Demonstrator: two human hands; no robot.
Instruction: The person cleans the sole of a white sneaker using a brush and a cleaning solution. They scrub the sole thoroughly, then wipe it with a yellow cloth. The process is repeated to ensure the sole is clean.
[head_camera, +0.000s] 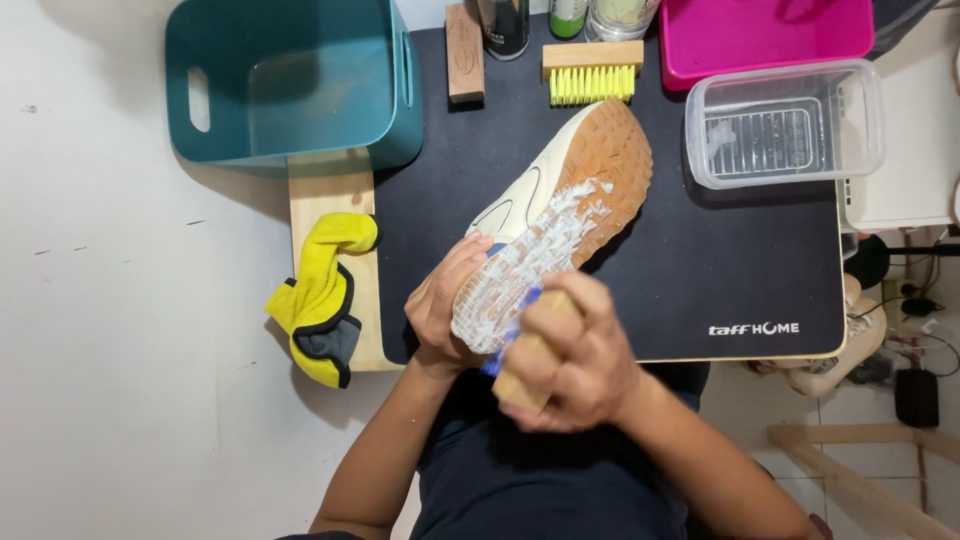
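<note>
A cream sneaker (545, 190) lies tilted on its side over the black mat (720, 270), its tan rubber sole (600, 170) facing up and covered with white foam toward the heel. My left hand (440, 310) grips the shoe's heel end from the left. In my right hand (570, 350) is a wooden brush with blue bristles (525, 375), pressed against the foamy sole near the heel. The brush is blurred.
A teal plastic bin (290, 80) stands at the back left. A yellow cloth (320, 300) hangs over the wooden table edge. At the back are a yellow-bristled brush (592, 72), a small wooden brush (464, 52), bottles, a pink tub (765, 30) and a clear container (785, 125).
</note>
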